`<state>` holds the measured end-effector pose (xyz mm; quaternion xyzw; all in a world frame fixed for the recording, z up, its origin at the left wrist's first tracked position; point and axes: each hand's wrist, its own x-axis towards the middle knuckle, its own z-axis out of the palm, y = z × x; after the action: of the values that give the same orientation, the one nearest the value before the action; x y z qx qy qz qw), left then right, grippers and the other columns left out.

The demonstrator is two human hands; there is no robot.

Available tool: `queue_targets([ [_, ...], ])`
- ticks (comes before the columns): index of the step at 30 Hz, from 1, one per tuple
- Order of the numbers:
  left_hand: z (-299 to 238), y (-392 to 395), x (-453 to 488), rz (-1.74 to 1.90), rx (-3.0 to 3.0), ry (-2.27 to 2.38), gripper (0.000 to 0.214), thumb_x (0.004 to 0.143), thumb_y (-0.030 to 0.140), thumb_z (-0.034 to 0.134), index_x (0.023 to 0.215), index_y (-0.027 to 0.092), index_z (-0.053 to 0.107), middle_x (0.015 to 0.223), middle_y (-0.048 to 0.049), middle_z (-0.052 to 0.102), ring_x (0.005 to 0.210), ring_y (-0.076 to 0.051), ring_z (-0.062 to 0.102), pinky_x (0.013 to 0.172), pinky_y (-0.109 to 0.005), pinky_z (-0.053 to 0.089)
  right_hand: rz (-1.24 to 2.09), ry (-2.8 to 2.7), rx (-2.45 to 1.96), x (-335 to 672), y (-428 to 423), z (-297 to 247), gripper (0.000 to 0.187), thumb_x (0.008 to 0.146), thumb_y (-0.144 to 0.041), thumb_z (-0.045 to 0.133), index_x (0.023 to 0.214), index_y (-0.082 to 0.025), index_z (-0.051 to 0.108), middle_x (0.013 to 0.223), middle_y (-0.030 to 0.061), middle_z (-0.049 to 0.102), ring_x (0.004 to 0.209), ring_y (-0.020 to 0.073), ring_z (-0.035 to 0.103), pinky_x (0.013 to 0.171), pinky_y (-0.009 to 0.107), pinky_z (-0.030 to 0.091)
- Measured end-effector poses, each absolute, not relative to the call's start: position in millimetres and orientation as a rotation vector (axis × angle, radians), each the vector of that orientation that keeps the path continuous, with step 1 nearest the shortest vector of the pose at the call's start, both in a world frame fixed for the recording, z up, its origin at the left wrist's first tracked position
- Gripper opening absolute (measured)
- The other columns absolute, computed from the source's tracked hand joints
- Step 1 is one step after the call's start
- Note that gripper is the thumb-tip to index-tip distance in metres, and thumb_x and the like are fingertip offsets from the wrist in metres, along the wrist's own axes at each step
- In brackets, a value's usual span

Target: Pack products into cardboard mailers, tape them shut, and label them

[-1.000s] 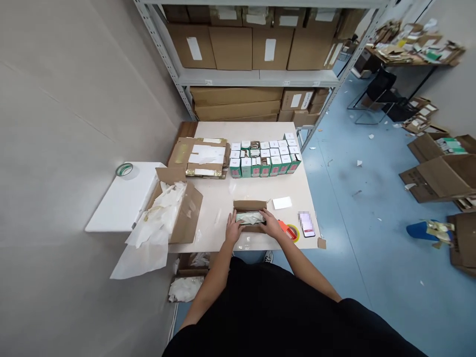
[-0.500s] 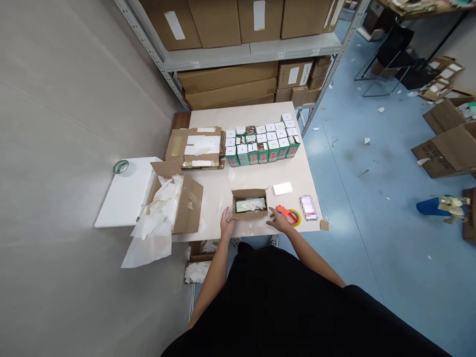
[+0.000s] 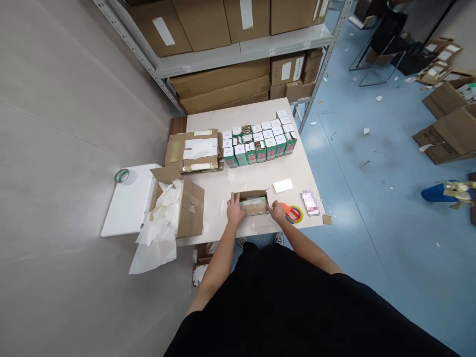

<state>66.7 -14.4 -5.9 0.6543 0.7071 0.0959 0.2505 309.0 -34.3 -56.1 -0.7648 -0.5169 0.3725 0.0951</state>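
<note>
A small open cardboard box (image 3: 253,202) with a green-and-white packet inside sits near the front edge of the pale table (image 3: 260,171). My left hand (image 3: 235,208) grips the box's left end, fingers curled over its rim. My right hand (image 3: 277,210) presses against the box's right end, fingers bent around the corner. An orange-handled tape dispenser with a yellow roll (image 3: 293,213) lies just right of my right hand.
Rows of green-and-white cartons (image 3: 258,143) stand at the table's back, flattened cardboard (image 3: 193,150) beside them. A larger open box with white paper (image 3: 174,208) sits left, on a white board with a tape roll (image 3: 122,175). A white card (image 3: 283,185) and phone (image 3: 310,203) lie right. Shelving with boxes behind.
Half a second ago both hands rested on the table beside the box; now they have closed back onto its two ends. The view has tilted slightly down.
</note>
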Motion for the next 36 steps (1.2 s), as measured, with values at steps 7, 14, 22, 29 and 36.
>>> queue_targets([
  [7,-5,21,70,0.016,2.033,1.717,0.083,0.084,0.023,0.066,0.162,0.022,0.036,0.167,-0.0129,0.035,0.159,-0.041,0.008,0.126,-0.058,0.019,1.039,-1.467,-2.149,310,-42,-57,0.045,0.097,-0.05,0.058,0.129,-0.018,0.059,0.125,0.0155,0.068,0.112,0.028,0.065,0.09,0.035,0.05],
  [14,-27,-18,66,-0.106,1.997,1.698,0.063,0.095,0.032,0.053,0.157,0.024,0.045,0.17,-0.0118,0.031,0.157,-0.04,0.02,0.125,-0.063,0.017,1.0,-1.485,-1.909,324,-23,-32,0.053,0.094,-0.033,0.056,0.146,-0.021,0.052,0.144,0.0113,0.06,0.117,0.0257,0.065,0.104,0.041,0.051],
  [22,-38,-19,68,-0.205,1.933,1.701,0.065,0.102,0.045,0.039,0.164,0.026,0.034,0.174,-0.0093,0.017,0.16,-0.04,0.005,0.123,-0.065,0.02,0.855,-1.549,-1.889,360,-30,-26,0.059,0.092,-0.028,0.055,0.15,-0.019,0.049,0.155,0.0131,0.05,0.145,0.0277,0.043,0.121,0.044,0.036],
  [29,-44,-17,63,-0.268,1.932,1.679,0.085,0.096,0.067,0.044,0.168,0.027,0.019,0.176,-0.0059,0.004,0.16,-0.039,-0.006,0.124,-0.061,0.025,0.912,-1.415,-2.115,399,-61,-64,0.05,0.091,-0.028,0.059,0.14,-0.019,0.057,0.145,0.0132,0.06,0.133,0.0269,0.054,0.112,0.038,0.044],
  [36,-50,-9,60,-0.355,1.924,1.667,0.087,0.094,0.056,0.054,0.168,0.027,0.019,0.176,-0.0049,0.0,0.16,-0.04,-0.006,0.123,-0.059,0.03,1.2,-1.533,-2.181,399,-88,-103,0.054,0.079,-0.03,0.076,0.128,-0.013,0.061,0.124,0.0154,0.069,0.115,0.0279,0.064,0.097,0.036,0.049],
])
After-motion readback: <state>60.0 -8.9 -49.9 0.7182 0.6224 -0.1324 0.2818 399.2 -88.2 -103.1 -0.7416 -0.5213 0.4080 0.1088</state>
